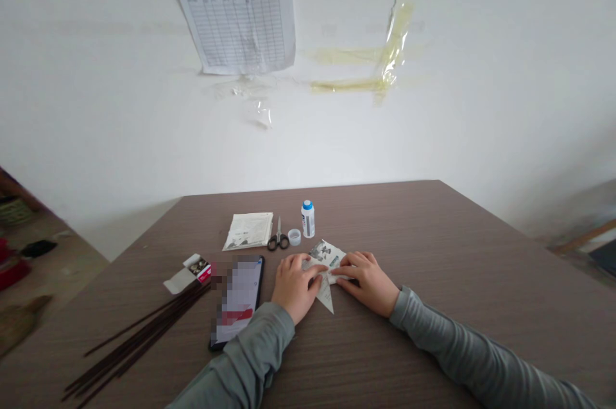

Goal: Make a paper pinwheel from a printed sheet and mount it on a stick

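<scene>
A piece of folded printed paper point(326, 255), apparently newspaper, lies near the middle of the table, with a pointed flap sticking out toward me. My left hand point(294, 287) grips its left side, thumb and fingertips pinched at the folds. From the other side, my right hand point(369, 282) has its fingers on the right half, thumb below. The fingertips of both hands nearly meet at the centre and hide part of the folds. Just beyond the paper stand a white glue bottle point(308, 223) with a blue cap and a small clear round container point(294, 237).
Black-handled scissors point(278, 240) lie beside a folded newspaper stack point(250, 230). Left of my left forearm are a phone point(238, 303), thin dark sticks point(139, 341) and an open small box point(195, 271). A white wall with a taped printed sheet point(240, 24) rises behind the table point(433, 255).
</scene>
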### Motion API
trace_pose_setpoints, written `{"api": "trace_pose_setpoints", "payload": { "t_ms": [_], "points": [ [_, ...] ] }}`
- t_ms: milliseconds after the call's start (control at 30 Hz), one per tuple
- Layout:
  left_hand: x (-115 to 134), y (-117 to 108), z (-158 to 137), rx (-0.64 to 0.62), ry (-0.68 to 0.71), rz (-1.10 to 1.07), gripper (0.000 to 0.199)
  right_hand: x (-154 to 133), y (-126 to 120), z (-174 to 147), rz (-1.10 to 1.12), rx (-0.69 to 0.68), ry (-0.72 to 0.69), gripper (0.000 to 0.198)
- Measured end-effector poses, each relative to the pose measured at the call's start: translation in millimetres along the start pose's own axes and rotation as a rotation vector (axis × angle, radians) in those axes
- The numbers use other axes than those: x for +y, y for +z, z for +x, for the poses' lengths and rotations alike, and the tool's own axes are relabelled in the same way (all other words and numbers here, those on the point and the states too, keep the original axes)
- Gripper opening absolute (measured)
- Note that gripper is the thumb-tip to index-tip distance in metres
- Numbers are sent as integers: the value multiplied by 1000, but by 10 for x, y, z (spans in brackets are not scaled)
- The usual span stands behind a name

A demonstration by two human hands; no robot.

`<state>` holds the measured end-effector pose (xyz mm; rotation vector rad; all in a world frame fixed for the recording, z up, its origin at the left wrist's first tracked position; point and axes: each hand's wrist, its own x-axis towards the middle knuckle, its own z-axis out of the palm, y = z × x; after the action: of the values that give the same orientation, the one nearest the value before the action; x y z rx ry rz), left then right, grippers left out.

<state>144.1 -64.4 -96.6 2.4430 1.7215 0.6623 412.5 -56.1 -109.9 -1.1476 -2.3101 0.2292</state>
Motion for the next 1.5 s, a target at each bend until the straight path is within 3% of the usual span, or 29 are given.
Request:
{"api": "trace_pose_setpoints", "payload": {
  "t_ms": [200, 333, 567, 1500],
  "points": [
    [-9, 17, -13, 25, 2, -1, 35, -2, 1, 1, 3, -1, -2, 26],
    [-13, 34, -28, 31, -28, -15, 46, 11, 9, -4, -2, 4, -6, 27],
    [-18, 30, -18, 30, -2, -39, 30, 32, 20, -5, 7, 4, 1, 25],
    [-2, 83, 2, 61, -13, -36, 32, 40, -10, 3, 40, -8, -8, 27]
  ]
}}
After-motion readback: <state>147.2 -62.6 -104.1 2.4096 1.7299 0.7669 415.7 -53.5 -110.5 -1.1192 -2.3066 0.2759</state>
